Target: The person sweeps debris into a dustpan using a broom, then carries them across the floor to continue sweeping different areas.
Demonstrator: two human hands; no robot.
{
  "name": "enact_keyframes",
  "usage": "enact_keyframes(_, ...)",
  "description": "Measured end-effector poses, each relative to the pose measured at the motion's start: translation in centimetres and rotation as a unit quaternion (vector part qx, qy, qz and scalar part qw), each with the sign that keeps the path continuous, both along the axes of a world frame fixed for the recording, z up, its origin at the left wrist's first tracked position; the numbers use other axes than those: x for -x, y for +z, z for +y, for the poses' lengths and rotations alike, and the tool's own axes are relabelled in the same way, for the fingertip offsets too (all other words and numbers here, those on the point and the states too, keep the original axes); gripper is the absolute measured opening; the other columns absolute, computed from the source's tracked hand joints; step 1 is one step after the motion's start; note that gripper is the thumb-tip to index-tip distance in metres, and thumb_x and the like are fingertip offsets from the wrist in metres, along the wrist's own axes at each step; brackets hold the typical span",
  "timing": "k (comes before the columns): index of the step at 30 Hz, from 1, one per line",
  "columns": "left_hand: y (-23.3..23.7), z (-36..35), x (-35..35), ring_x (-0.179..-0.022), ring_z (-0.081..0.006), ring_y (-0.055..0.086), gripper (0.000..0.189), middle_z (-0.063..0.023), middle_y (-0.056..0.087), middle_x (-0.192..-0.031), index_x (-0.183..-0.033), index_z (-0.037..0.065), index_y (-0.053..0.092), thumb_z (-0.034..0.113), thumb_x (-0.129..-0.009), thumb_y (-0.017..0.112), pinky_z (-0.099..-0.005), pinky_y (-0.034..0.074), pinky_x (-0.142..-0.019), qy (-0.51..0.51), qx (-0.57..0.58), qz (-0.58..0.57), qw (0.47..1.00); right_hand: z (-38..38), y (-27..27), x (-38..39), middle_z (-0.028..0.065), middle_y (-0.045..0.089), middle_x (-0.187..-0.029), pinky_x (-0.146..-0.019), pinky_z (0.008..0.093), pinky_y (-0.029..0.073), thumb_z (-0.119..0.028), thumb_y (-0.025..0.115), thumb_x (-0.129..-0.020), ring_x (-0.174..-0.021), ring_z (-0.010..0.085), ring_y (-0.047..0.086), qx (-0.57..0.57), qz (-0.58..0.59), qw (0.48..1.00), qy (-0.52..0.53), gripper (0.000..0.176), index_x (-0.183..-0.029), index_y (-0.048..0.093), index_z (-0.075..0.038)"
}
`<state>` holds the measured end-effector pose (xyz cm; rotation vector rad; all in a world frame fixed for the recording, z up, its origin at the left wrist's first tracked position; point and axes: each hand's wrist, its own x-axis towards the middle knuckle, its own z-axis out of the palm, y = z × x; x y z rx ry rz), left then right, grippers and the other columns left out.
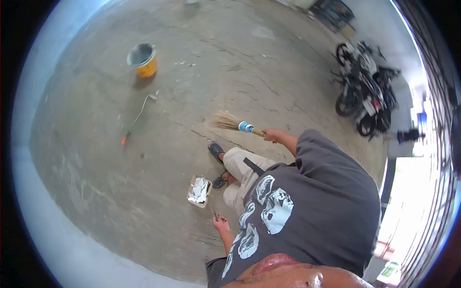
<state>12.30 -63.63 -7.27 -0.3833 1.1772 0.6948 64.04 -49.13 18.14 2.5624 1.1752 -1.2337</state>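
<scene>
In the head view, my right hand [272, 135] is closed round the handle of a straw broom [245, 127], whose bristles fan out over the concrete floor. Blue and white bands wrap the broom's neck. My left hand [221, 223] is closed on a thin dark handle [213, 209] that runs toward the corner of a dustpan-like tray [210, 192]. Crumpled white and silvery scraps [198, 190] lie in this tray. It sits just in front of my feet, in dark clogs [216, 150]. Where the handle joins the tray is too small to make out.
A yellow bucket [147, 68] with a grey inside stands farther off. Near it a paint roller [142, 111] with an orange grip lies on the floor. Parked motorcycles [366, 91] stand along one side, with a person [408, 136] beyond them. Small debris dots the concrete [182, 86].
</scene>
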Motion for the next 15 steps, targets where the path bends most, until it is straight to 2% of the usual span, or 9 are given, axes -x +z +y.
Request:
enact_keyframes(4,-0.8,1.4,3.5,-0.068,-0.0102,0.048,0.043,0.0039,0.056,-0.083,-0.107,0.013,0.061,0.047,-0.086,0.045,-0.0293,0.035,-0.063,-0.046,-0.021,0.002,0.999,-9.6,-1.9,-0.5,0.0141,0.063,-0.082,-0.049,0.0388,0.050,-0.012,0.052,-0.078,-0.057,0.0253,0.061,-0.046,-0.026,0.993,-0.106,0.043,-0.120,0.054,-0.011)
enact_keyframes(5,0.6,1.6,3.8,-0.076,-0.0089,0.052,0.044,0.0051,0.061,-0.093,-0.109,0.013,0.060,0.047,-0.086,0.044,-0.0303,0.036,-0.066,-0.067,-0.083,0.037,0.994,-11.1,-2.0,0.0,0.0150,0.064,-0.085,-0.052,0.0392,0.051,-0.013,0.052,-0.078,-0.060,0.0257,0.063,-0.021,-0.036,0.984,-0.172,0.041,-0.119,0.055,-0.011)
enact_keyframes(6,-0.2,2.1,4.3,-0.076,-0.0089,0.052,0.044,0.0051,0.061,-0.093,-0.109,0.013,0.060,0.047,-0.086,0.044,-0.0303,0.036,-0.066,-0.071,-0.088,0.043,0.993,-12.7,-2.6,-0.5,0.0158,0.065,-0.088,-0.054,0.0396,0.052,-0.014,0.052,-0.079,-0.062,0.0261,0.064,0.007,-0.046,0.971,-0.234,0.040,-0.118,0.057,-0.010)
enact_keyframes(8,0.1,4.5,5.4,-0.089,-0.0084,0.055,0.043,0.0051,0.063,-0.107,-0.112,0.013,0.059,0.044,-0.087,0.043,-0.0291,0.036,-0.069,-0.040,-0.033,-0.072,0.996,-13.6,-3.3,-1.6,0.0161,0.065,-0.089,-0.055,0.0393,0.052,-0.014,0.052,-0.079,-0.063,0.0261,0.064,0.036,-0.055,0.973,-0.223,0.037,-0.116,0.058,-0.009)
enact_keyframes(9,-0.1,4.0,5.7,-0.098,-0.0091,0.055,0.045,0.0023,0.061,-0.118,-0.119,0.012,0.056,0.041,-0.087,0.044,-0.0282,0.036,-0.071,-0.045,-0.038,-0.065,0.996,-15.8,-5.2,-2.3,0.0163,0.066,-0.090,-0.056,0.0390,0.052,-0.015,0.052,-0.080,-0.065,0.0262,0.065,0.048,-0.075,0.974,-0.207,0.035,-0.113,0.059,-0.007)
enact_keyframes(11,-1.4,3.7,6.6,-0.098,-0.0105,0.054,0.047,0.0011,0.061,-0.117,-0.123,0.012,0.055,0.040,-0.087,0.045,-0.0297,0.038,-0.074,-0.053,-0.042,-0.112,0.991,-18.4,-8.8,-3.7,0.0168,0.066,-0.091,-0.058,0.0385,0.052,-0.016,0.053,-0.081,-0.067,0.0263,0.066,0.074,-0.118,0.975,-0.174,0.031,-0.108,0.062,-0.005)
enact_keyframes(12,0.0,4.9,6.7,-0.098,-0.0118,0.054,0.049,-0.0001,0.061,-0.117,-0.127,0.011,0.053,0.038,-0.086,0.046,-0.0312,0.040,-0.077,-0.058,-0.043,-0.158,0.985,-17.8,-9.8,-4.2,0.0171,0.066,-0.092,-0.059,0.0382,0.052,-0.016,0.053,-0.081,-0.068,0.0263,0.067,0.088,-0.135,0.974,-0.157,0.030,-0.106,0.063,-0.004)
enact_keyframes(13,3.3,6.6,5.1,-0.098,-0.0118,0.054,0.049,-0.0001,0.061,-0.117,-0.127,0.011,0.053,0.038,-0.086,0.046,-0.0312,0.040,-0.077,-0.061,-0.041,-0.144,0.987,-16.3,-9.5,-5.9,0.0171,0.066,-0.092,-0.059,0.0382,0.052,-0.016,0.053,-0.081,-0.068,0.0263,0.067,0.092,-0.120,0.976,-0.158,0.030,-0.106,0.063,-0.004)
enact_keyframes(15,8.2,6.4,2.0,-0.099,-0.0141,0.054,0.053,-0.0014,0.061,-0.115,-0.130,0.010,0.051,0.038,-0.086,0.044,-0.0341,0.042,-0.088,0.026,-0.004,-0.121,0.992,-17.2,-9.1,-7.6,0.0165,0.067,-0.087,-0.059,0.0396,0.051,-0.018,0.054,-0.082,-0.066,0.0264,0.066,0.082,-0.099,0.962,-0.239,0.028,-0.100,0.063,0.000)
